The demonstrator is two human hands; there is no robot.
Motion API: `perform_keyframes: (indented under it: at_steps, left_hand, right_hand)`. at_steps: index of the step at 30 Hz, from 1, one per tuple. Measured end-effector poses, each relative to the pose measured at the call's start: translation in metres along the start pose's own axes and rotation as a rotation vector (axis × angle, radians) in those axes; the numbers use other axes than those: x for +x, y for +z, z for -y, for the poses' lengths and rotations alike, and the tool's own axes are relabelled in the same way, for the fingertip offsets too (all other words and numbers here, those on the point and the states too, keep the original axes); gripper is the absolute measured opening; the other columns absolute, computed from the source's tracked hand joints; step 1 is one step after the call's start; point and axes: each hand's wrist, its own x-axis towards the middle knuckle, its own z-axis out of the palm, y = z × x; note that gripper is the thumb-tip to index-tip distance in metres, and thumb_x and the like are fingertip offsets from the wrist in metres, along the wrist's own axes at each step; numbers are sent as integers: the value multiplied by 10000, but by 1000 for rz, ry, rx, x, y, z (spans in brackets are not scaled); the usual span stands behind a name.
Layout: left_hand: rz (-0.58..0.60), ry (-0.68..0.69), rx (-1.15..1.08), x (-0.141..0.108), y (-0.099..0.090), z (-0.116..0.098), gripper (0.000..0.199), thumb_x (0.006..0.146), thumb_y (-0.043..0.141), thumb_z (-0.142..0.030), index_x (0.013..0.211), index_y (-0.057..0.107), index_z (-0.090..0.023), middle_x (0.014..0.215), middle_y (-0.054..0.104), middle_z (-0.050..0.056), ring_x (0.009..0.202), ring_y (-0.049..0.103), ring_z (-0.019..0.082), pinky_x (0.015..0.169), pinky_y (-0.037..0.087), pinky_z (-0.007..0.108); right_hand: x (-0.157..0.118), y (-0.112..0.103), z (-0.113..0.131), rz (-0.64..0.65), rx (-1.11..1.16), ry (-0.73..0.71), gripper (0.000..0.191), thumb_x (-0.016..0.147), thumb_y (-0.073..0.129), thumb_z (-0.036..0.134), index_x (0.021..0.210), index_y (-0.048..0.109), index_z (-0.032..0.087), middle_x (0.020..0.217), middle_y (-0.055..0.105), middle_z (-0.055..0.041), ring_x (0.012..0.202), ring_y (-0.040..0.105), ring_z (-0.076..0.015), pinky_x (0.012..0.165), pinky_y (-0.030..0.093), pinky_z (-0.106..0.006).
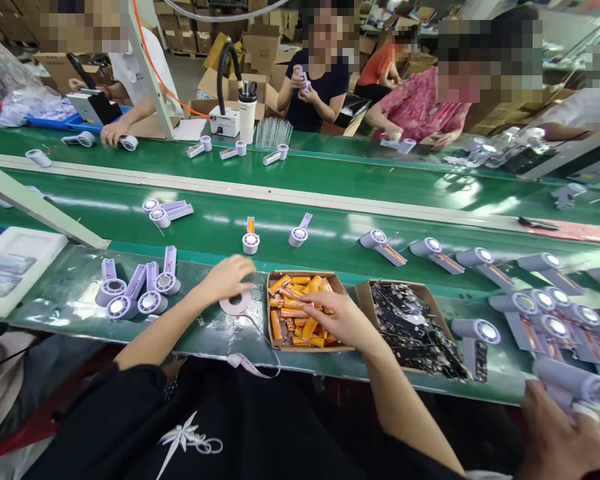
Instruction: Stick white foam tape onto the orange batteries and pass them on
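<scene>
My right hand [335, 313] reaches over a cardboard box of orange battery cells [293, 312], its fingertips among the cells at the box's right side. Whether it grips one cannot be made out. My left hand [231, 275] is above the bench just left of that box, its fingers stretched toward the belt and smeared by motion. Below it lies a roll of white tape [235, 303]. On the belt beyond stand a lilac fan body with an orange cell in its handle [251, 239] and another lilac fan body [299, 233].
A box of black circuit boards [410, 323] sits right of the cells. Several fan bodies [151, 300] stand at the left, more [555, 323] at the right. A co-worker's hands [563, 427] hold a fan at lower right. Other people work across the green belt [330, 173].
</scene>
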Motion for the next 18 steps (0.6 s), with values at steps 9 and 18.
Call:
perform_keyframes:
  at_steps: [9, 18]
  left_hand:
    - [-249, 127, 267, -111, 7, -15, 221, 904, 793, -271, 1116, 754, -219, 1385, 693, 133, 1323, 576, 343, 1111, 556, 511]
    - [-436, 202, 233, -95, -13, -40, 286, 980, 704, -326, 1231, 703, -187, 1242, 746, 134, 1388, 523, 379, 1135, 527, 572]
  right_hand:
    - [-37, 65, 32, -177, 613, 325, 385, 973, 689, 530, 1199, 739, 222, 833, 784, -32, 579, 694, -159, 504, 557, -261]
    - [-2, 105, 78, 182, 584, 17, 513, 1100, 487, 502, 743, 687, 194, 556, 587, 14, 512, 520, -117, 570, 408, -253]
